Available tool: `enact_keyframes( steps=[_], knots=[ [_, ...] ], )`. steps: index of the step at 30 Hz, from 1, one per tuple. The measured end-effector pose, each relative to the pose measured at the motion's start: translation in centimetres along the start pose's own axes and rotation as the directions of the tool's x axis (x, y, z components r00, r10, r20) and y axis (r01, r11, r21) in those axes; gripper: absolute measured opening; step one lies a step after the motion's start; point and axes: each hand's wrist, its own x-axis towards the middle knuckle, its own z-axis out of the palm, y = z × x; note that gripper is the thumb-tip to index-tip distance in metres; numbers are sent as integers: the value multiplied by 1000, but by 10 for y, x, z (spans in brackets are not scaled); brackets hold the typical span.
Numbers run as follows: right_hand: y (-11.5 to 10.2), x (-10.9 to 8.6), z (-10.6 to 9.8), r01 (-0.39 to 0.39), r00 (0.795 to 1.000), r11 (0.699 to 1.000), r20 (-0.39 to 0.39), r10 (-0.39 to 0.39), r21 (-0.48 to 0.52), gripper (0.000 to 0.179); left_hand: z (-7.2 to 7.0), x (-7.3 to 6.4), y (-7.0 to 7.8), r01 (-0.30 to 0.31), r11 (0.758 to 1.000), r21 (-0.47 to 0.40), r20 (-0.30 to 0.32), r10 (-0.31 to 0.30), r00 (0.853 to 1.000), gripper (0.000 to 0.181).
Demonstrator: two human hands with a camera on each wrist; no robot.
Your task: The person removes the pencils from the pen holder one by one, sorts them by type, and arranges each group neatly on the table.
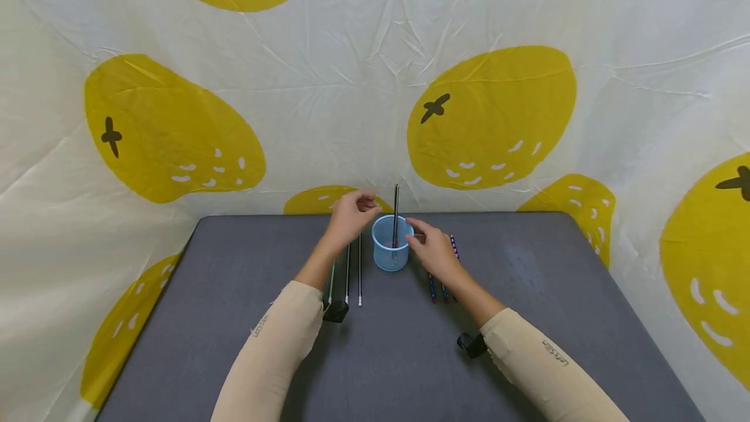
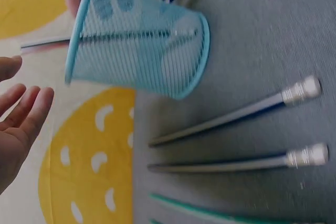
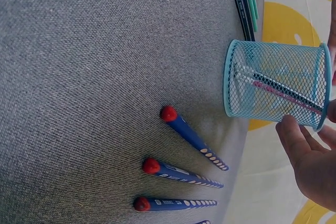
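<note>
A light blue mesh pencil cup (image 1: 389, 259) stands upright near the table's back edge. Two dark pencils (image 1: 396, 200) lean inside it, their upper ends poking above the rim. My right hand (image 1: 436, 253) holds the cup at its right side, thumb in front and fingertips behind near the rim. To the left of the rim hovers my left hand (image 1: 349, 220), fingers loosely bent with nothing between them. In the left wrist view its fingertips (image 2: 39, 106) are a little apart from the pencil ends.
Left of the cup lie two dark pencils (image 2: 226, 116) with white erasers and some green pencils (image 2: 210, 211). On its right are several blue dotted pencils (image 3: 184, 177) with red ends. A lemon-print curtain (image 1: 351, 122) hangs behind the grey table (image 1: 246, 344).
</note>
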Motion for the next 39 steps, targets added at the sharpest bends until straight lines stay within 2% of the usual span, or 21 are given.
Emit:
enact_keyframes(
  steps=[4, 9, 18, 25, 32, 39],
  knots=[
    [1, 0, -1, 11, 1000, 1000, -2, -11, -11, 45, 17, 6, 9, -6, 1000, -4, 7, 7, 1000, 33],
    [1, -1, -2, 23, 1000, 1000, -3, -23, -9, 46, 33, 12, 13, 4, 999, 34, -5, -4, 1000, 38],
    [4, -2, 0, 31, 999, 999, -8, -32, -13, 45, 49, 19, 13, 27, 999, 45, -76, -23, 997, 31],
    [5, -1, 3, 30, 1000, 999, -8, -30, -13, 45, 53, 19, 15, 53, 995, 83, -93, -46, 995, 25],
    [4, -2, 2, 32, 999, 999, -6, -32, -17, 45, 51, 16, 17, 48, 996, 76, -90, -41, 995, 16],
    [6, -1, 2, 27, 1000, 999, -2, -27, -19, 45, 41, 17, 19, 16, 999, 37, -92, -13, 996, 16]
  ],
)
